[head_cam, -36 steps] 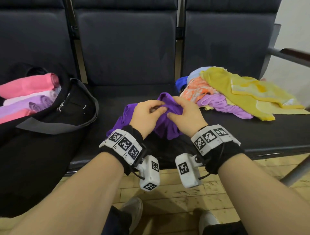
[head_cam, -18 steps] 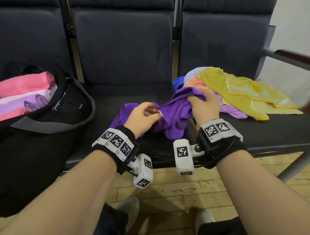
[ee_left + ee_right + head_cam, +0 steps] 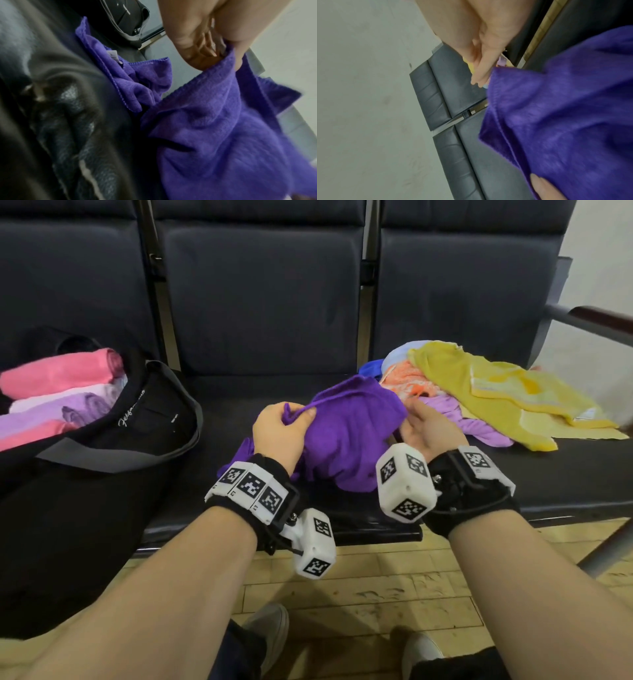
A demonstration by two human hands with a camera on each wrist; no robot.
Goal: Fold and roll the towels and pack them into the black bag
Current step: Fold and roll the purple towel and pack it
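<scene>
On dark bench seats [image 3: 260,405], left hand [image 3: 277,433] pinches the purple towel [image 3: 352,433].

The left hand [image 3: 278,429] pinches a hem of the purple towel [image 3: 349,436] between thumb and curled fingers. Just right of that pinch the towel bunches over the bench seat [image 3: 239,409], the right hand [image 3: 428,429] against its far side, fingers hidden. Well left stands the black bag [image 3: 102,460] holding rolled towels [image 3: 58,395]; beyond the right hand lies a loose towel pile [image 3: 479,385].
</scene>
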